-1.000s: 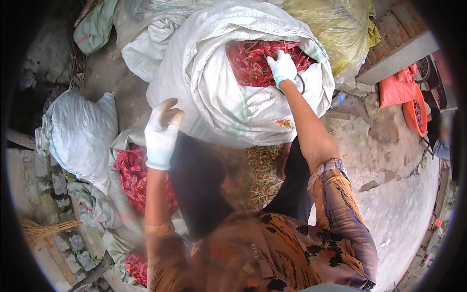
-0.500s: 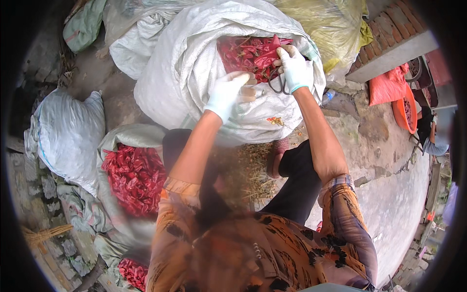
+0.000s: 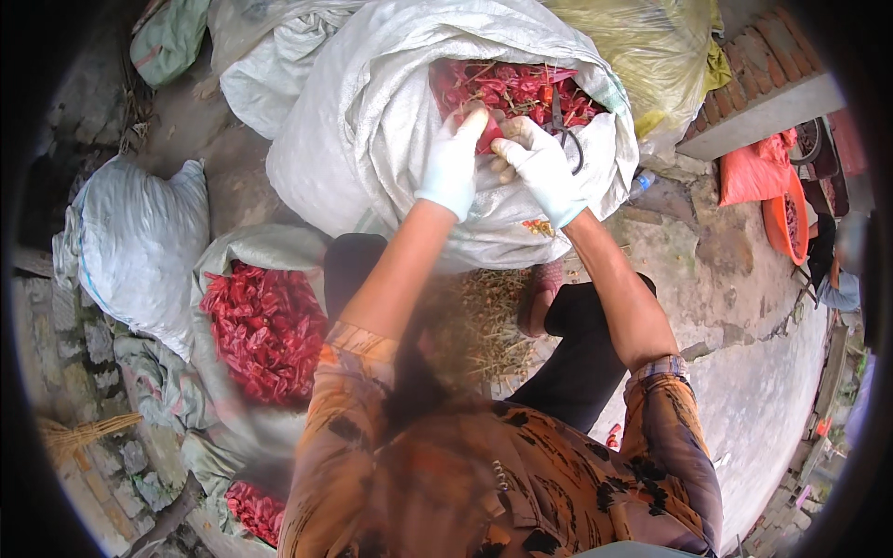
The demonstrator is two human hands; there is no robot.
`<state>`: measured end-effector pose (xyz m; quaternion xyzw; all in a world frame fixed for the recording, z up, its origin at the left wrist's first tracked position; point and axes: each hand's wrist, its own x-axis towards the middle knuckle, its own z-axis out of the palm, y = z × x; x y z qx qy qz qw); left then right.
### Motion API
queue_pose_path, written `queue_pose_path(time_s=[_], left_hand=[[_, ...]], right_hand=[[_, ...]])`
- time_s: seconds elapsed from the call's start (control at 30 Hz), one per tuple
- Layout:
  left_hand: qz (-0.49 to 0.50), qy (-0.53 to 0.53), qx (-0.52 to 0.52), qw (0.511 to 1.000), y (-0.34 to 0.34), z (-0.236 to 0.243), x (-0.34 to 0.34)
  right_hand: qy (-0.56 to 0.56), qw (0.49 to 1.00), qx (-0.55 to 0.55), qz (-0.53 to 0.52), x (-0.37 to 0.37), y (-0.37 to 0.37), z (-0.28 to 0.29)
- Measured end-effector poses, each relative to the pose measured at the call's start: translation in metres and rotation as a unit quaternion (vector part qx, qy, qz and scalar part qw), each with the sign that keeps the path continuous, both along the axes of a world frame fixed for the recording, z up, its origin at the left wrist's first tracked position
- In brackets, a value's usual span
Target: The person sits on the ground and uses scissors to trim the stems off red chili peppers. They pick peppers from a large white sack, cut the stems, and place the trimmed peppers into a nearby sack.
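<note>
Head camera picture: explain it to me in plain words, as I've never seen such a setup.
There is no machine here. A wide fisheye camera on a person's head looks down, so straight edges bend near the dark rim. The person's white-gloved left hand and white-gloved right hand meet, fingers around a small red pepper-like piece. They are over a large white woven sack, open on a heap of shiny red peppers. Dark metal scissors show beside the right hand; whether a finger is through a handle is unclear. At left stand an open pale woven sack of red peppers and a bulging white sack.
</note>
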<state>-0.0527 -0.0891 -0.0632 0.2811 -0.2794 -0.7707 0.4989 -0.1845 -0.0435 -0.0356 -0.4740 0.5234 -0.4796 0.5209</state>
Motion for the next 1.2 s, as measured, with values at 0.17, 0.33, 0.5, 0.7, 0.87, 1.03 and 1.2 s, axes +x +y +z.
queue_pose_path(time_s=[0.17, 0.33, 0.5, 0.7, 0.87, 1.03, 1.2], left_hand=[[-0.017, -0.036, -0.060, 0.997, 0.011, 0.019, -0.004], [0.027, -0.164, -0.141, 0.976, 0.014, 0.018, 0.002], [-0.009, -0.368, -0.256, 0.894, 0.017, 0.019, 0.008], [-0.096, -0.536, -0.337, 0.768, 0.029, 0.027, 0.008], [-0.125, -0.445, -0.298, 0.835, 0.036, 0.029, 0.014], [-0.112, -0.404, -0.210, 0.883, 0.036, 0.033, 0.003], [-0.081, -0.428, -0.338, 0.834, 0.035, 0.025, 0.017]], right_hand=[[-0.005, 1.000, -0.011, -0.002, -0.003, 0.003, -0.003], [0.139, 0.990, -0.016, -0.015, -0.007, 0.006, 0.014], [0.225, 0.971, -0.052, -0.060, -0.015, 0.010, 0.028], [0.200, 0.975, 0.046, 0.090, -0.028, 0.014, 0.040], [0.203, 0.977, 0.014, 0.066, -0.025, 0.028, 0.050], [0.289, 0.952, -0.103, 0.007, -0.027, 0.027, 0.036], [0.224, 0.973, -0.024, 0.052, -0.022, 0.023, 0.034]])
